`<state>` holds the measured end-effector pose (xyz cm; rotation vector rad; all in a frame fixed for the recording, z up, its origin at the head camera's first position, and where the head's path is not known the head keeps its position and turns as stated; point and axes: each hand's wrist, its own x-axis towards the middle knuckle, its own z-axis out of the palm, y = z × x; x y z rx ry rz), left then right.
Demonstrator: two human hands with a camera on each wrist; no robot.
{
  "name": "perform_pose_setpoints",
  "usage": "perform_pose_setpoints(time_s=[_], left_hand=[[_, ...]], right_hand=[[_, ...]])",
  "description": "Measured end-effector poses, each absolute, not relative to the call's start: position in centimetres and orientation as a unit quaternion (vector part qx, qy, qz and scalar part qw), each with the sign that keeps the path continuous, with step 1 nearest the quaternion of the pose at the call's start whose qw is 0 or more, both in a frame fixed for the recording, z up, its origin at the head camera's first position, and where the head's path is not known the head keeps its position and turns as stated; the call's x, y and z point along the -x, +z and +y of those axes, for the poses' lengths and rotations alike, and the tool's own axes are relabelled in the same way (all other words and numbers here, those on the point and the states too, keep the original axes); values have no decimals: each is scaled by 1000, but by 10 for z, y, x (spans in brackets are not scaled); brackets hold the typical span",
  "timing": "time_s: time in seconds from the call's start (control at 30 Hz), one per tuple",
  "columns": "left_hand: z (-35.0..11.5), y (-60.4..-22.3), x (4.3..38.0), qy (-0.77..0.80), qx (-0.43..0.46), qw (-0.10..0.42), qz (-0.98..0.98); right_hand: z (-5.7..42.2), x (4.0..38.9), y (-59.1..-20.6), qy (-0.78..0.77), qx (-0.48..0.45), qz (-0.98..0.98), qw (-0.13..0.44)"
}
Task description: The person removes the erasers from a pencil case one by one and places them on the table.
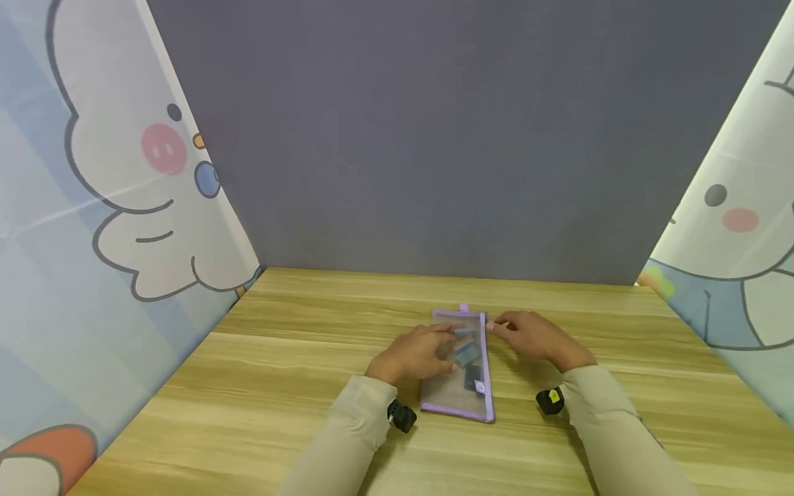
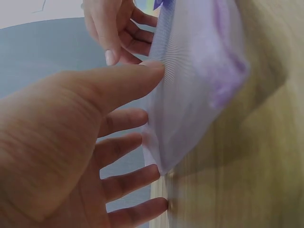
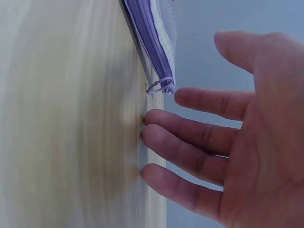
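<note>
A translucent mesh zip pouch (image 1: 443,393) with purple edging lies flat on the wooden table. Several small bluish pieces (image 1: 468,353) and a dark piece (image 1: 472,375) show through its mesh. My left hand (image 1: 417,353) rests on the pouch with its fingers spread; in the left wrist view its thumb (image 2: 128,80) touches the mesh. Beside the far end of the purple zipper (image 1: 486,365) is my right hand (image 1: 532,334). The right wrist view shows its fingers (image 3: 190,147) extended, fingertips close to the zipper end, thumb held apart with nothing pinched.
The wooden table (image 1: 298,358) runs back to a dark grey panel (image 1: 446,138). Cartoon-printed sheets stand at the left (image 1: 118,227) and right (image 1: 738,262). Each wrist carries a small black camera, one at the left cuff (image 1: 402,417) and one at the right cuff (image 1: 549,400).
</note>
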<state>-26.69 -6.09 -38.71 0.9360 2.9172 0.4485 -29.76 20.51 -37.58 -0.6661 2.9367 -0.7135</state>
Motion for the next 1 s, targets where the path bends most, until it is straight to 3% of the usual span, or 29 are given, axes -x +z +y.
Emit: perform_pose_setpoints(time_s=[1.0], left_hand=[[-57,-381,269,141,-290,40,946]], right_hand=[[195,299,-381,-196,190,962,-6]])
